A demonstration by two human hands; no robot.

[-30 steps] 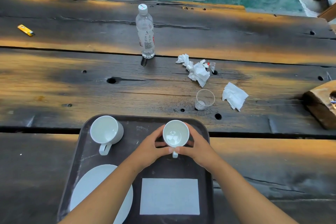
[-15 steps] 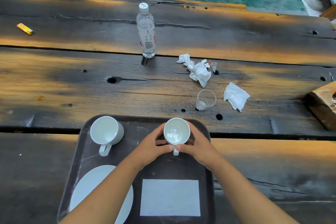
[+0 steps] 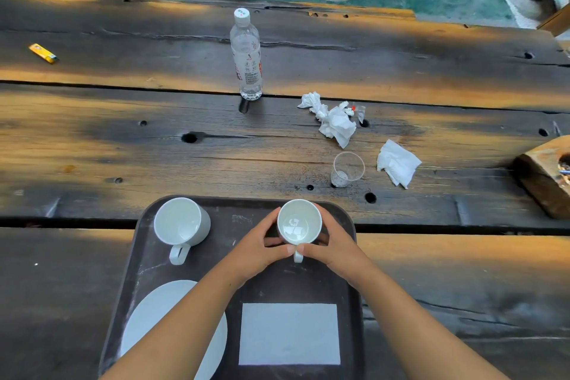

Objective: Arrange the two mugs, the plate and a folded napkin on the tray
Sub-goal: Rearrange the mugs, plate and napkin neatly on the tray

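- Both my hands cup the right mug (image 3: 299, 222), which stands upright in the far right corner of the dark tray (image 3: 148, 259), mouth up.
- My left hand (image 3: 259, 248) wraps its left wall and my right hand (image 3: 333, 245) its right wall; the mug sits between my palms, its rim showing above my fingers.
- My thumbs meet at the near side, right over the mug's handle, which points straight back toward me.
- I cannot tell whether the base rests on the tray or is a little above it.
- The left mug (image 3: 180, 224) stands free in the far left corner, upright, its handle also pointing toward me.
- The white plate (image 3: 154, 315) lies flat in the near left corner, partly under my left forearm.
- The folded napkin (image 3: 290, 333) lies flat in the near right part, its long side running left to right, between my forearms.
- Beyond the tray, on the wooden table (image 3: 92, 148), stand a water bottle (image 3: 246, 55) and a clear plastic cup (image 3: 347, 170), with crumpled tissues (image 3: 334, 122) near them.
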